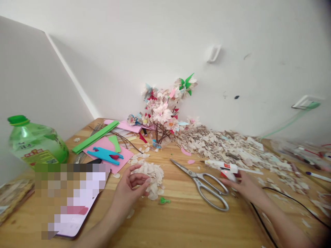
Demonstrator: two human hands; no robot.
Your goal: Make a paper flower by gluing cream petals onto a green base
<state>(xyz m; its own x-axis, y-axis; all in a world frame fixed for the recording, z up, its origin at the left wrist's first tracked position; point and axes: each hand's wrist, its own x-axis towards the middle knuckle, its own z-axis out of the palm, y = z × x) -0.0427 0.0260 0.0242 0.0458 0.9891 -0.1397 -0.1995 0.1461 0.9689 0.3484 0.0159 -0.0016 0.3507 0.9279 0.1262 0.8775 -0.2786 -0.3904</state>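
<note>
Petals [156, 172], pale and thin, heaped loosely on the wooden table [181, 222], just beyond the fingers of the left hand [133, 184]: half curled, thumb bent toward the fingertips; cannot tell whether pinching a petal. Right hand [243, 184] wrapped about the handle of a white glue gun [226, 166], close to the loops of the metal scissors [197, 177]; cannot tell whether touching them. Progress judged as part-way. Done: many flowers [162, 112], mostly whitish with pink, red, blue and green parts, assembled on dark stems and upright in a clear container [168, 142] near the wall. Left: the petal heap, loose and unglued as far as visible; just beside it, a small green piece [164, 200], likewise apart; to the right, a broad spread of cream-and-brown flakes [222, 146]. At the left, pink sheet [125, 156], green strips [95, 137] and blue piece [104, 155], apparently spare stock.
</note>
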